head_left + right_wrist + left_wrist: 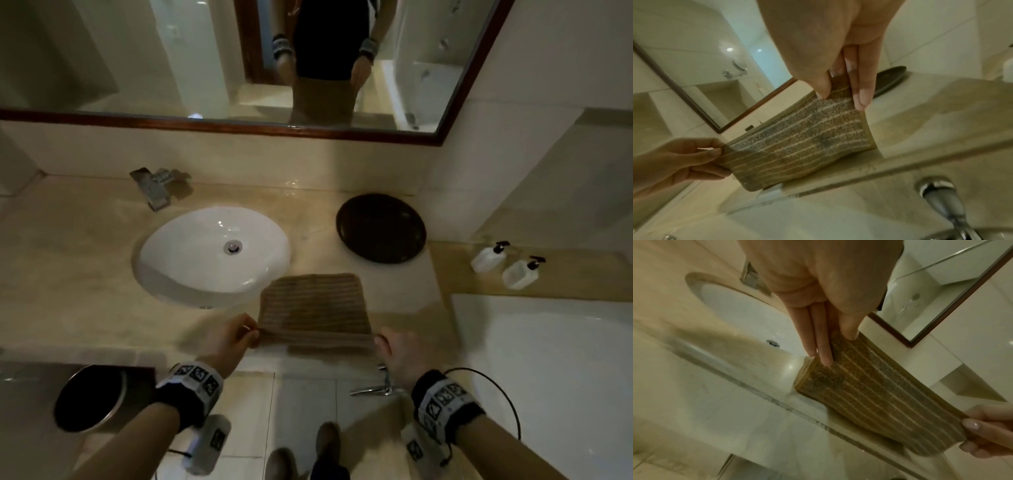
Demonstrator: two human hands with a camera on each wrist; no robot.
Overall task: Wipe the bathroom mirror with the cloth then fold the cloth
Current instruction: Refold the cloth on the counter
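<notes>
A dim bathroom is shown, with a beige stone worktop (85,240) set under a wood-framed mirror (455,102); a white sink (191,270) is sunk into it and a dark round dish (381,228) lies to its right. The striped brown cloth (313,305) is spread on the worktop between sink and front edge, its near part lifted clear of the stone. That near edge is pinched at one end by the left hand (226,337) and at the other by the right hand (399,349), thumb above and fingers beneath, so each grip is closed on the cloth.

The folding step appears to be in hand. It would be done well if both corners were carried forward together at one height, the edge kept taut, and laid squarely on the far edge before release. Sagging in the middle should be avoided, as should dragging the far edge toward the sink.
</notes>
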